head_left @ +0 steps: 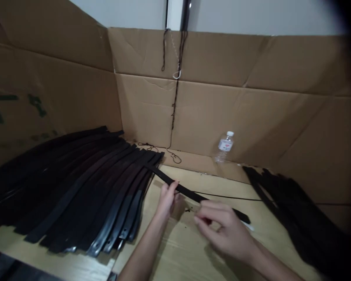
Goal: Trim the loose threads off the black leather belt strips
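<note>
A long flat black strip runs slantwise across the middle, its far end over the left pile and its near end pointing right. My left hand is closed on it, thumb along the upper side. In front of the strip's right half, my right hand is closed in a pinch; whatever is between its fingertips, if anything, cannot be made out. Behind the strip, a thin black cord stretches to the right. A small white piece shows beside the strip's right end.
Many overlapping black strips lie piled at left, more black strips at right. A clear plastic bottle stands at the back. Cardboard walls enclose the table. Dark cords hang down the back wall.
</note>
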Demonstrator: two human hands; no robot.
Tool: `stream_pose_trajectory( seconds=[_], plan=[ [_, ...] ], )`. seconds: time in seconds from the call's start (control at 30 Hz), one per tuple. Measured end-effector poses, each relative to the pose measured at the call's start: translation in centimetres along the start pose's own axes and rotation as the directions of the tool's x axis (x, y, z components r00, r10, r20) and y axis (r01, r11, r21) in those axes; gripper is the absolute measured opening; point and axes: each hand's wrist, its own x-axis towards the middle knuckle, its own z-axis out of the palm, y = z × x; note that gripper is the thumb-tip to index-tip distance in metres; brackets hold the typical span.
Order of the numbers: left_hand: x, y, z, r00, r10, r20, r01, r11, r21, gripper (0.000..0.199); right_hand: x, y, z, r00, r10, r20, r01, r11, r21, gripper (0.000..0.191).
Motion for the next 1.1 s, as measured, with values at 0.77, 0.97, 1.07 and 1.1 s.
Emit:
stream_pose_trajectory(
  seconds=[0.77,0.97,1.07,1.1],
  plan=[
    [-1.0,1.7,-0.9,0.978,0.034,0.204,-0.053,0.995,0.084,0.057,-7.6,13.3,-0.3,0.879,0.477,0.033,-0.468,0.846,0.257,0.037],
    [-0.5,1.5,-1.2,0.963,0.055,0.262,-0.097,0.984,0.151,0.054,-8.0,13.6,0.8,0.866,0.499,-0.03,-0.474,0.839,0.268,0.04],
    [-0.1,1.2,-1.3,0.963,0.083,0.255,-0.131,0.975,0.181,0.053,-8.2,13.5,1.1,0.872,0.487,-0.054,-0.462,0.854,0.24,0.04],
    [0.0,1.1,-1.3,0.966,0.087,0.243,-0.135,0.973,0.187,0.053,-8.1,13.4,1.0,0.88,0.472,-0.046,-0.451,0.863,0.227,0.038]
  ],
)
